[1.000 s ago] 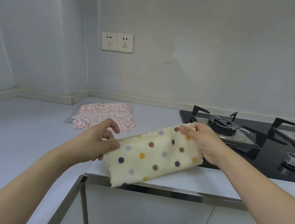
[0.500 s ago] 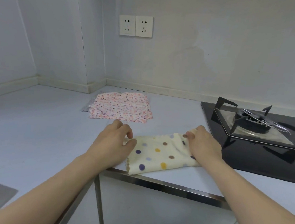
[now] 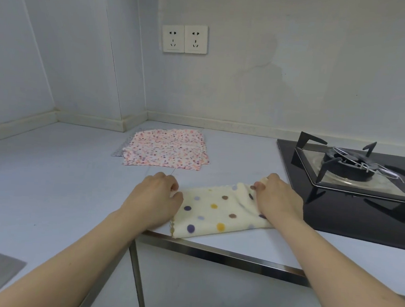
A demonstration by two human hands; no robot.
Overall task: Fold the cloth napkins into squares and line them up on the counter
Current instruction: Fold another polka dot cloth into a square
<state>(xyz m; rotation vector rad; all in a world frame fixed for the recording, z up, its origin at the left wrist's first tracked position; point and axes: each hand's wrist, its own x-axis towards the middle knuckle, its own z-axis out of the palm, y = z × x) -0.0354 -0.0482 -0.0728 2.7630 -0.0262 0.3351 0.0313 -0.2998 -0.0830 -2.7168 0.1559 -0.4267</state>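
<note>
The left hand (image 3: 154,197) and right hand (image 3: 278,200) are each pinching one end of the folded polka-dot napkin (image 3: 218,213), which is lying at the counter's (image 3: 47,176) near edge.

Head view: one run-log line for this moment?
polka-dot napkin: folded, on counter | left hand: pinches left end | right hand: pinches right end | floral napkin: behind
</note>
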